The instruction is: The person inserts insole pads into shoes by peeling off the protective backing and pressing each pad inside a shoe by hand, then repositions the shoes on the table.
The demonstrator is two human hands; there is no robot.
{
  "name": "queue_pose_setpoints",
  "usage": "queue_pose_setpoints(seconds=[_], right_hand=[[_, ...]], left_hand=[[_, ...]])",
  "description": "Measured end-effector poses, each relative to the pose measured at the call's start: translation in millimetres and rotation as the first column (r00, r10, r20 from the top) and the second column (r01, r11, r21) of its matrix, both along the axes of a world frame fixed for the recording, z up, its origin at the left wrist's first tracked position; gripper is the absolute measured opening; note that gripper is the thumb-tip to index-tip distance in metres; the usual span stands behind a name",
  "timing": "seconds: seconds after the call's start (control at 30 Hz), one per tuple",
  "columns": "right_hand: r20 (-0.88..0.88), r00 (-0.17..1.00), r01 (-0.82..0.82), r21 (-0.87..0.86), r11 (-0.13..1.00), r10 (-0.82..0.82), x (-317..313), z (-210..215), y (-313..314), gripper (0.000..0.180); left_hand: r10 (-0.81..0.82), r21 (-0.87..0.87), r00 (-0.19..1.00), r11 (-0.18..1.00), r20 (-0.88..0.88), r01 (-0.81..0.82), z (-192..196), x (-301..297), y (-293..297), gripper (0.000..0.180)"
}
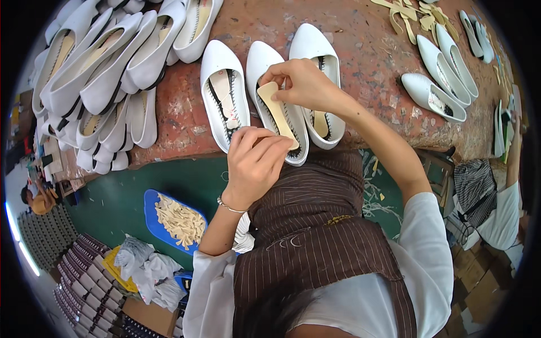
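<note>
Cream, flat, elongated insole (277, 114) over 1 white, pointed shoe (262, 56)
Fingers nearly closed, the left grip (253, 160) pinches the insole's near end, the right grip (304, 83) its far end; the shoe sits beneath both on the scuffed red-brown counter (369, 59).

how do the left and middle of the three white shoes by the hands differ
A cream insole is held over the middle shoe; the left shoe has none held over it, so more of its inside shows. The right hand overlaps the middle shoe but is clear of the left shoe. Both are white, with toes toward the picture's top, on the same worktable.
</note>
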State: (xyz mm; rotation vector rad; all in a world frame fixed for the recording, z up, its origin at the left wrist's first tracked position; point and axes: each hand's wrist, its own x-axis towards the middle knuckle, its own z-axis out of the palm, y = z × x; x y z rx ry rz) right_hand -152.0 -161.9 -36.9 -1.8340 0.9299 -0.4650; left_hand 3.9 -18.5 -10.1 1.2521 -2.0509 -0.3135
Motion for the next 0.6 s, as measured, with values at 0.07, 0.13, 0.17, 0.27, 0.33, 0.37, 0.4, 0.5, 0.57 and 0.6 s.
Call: queue_pose_setpoints(seconds=[0.07, 0.13, 0.17, 0.27, 0.33, 0.37, 0.4, 0.5, 0.57, 0.6], right_hand=[[-0.107, 0.994, 0.005, -0.076, 0.997, -0.014, 3, -2, 2, 0.027], [-0.121, 0.992, 0.027, -0.108, 0.994, -0.040, 4, -3, 5, 0.024], [-0.162, 0.986, 0.025, -0.136, 0.990, -0.047, 6, -2, 7, 0.023], [-0.205, 0.976, 0.035, -0.192, 0.981, -0.075, 4, -4, 10, 0.022], [-0.206, 0.974, 0.046, -0.221, 0.974, -0.093, 3, -5, 13, 0.021], [-0.208, 0.973, 0.046, -0.229, 0.972, -0.095, 4, -5, 14, 0.021], [-0.210, 0.973, 0.046, -0.236, 0.971, -0.097, 5, -6, 16, 0.021], [-0.205, 0.974, 0.050, -0.243, 0.969, -0.101, 8, -7, 17, 0.022], [-0.210, 0.972, 0.048, -0.252, 0.967, -0.103, 7, -9, 16, 0.022], [-0.214, 0.972, 0.041, -0.261, 0.964, -0.099, 6, -10, 15, 0.022]], left_hand=[[-0.082, 0.059, 0.993, 0.995, 0.089, 0.077, -2, 4, -6, 0.015], [-0.134, 0.113, 0.986, 0.986, 0.102, 0.123, -1, 7, -12, 0.012], [-0.179, 0.194, 0.978, 0.968, 0.103, 0.157, 0, 7, -15, 0.010], [-0.288, 0.349, 0.951, 0.908, 0.116, 0.232, 3, 10, -28, 0.006], [-0.350, 0.423, 0.928, 0.866, 0.129, 0.268, 6, 9, -37, 0.005], [-0.371, 0.516, 0.915, 0.821, 0.158, 0.243, 7, 8, -40, 0.005], [-0.394, 0.604, 0.900, 0.768, 0.185, 0.212, 6, 6, -42, 0.005], [-0.375, 0.585, 0.910, 0.783, 0.174, 0.210, -6, 0, -44, 0.005], [-0.374, 0.571, 0.908, 0.794, 0.191, 0.208, -7, -6, -45, 0.006], [-0.368, 0.557, 0.906, 0.806, 0.208, 0.200, -8, -8, -45, 0.007]])
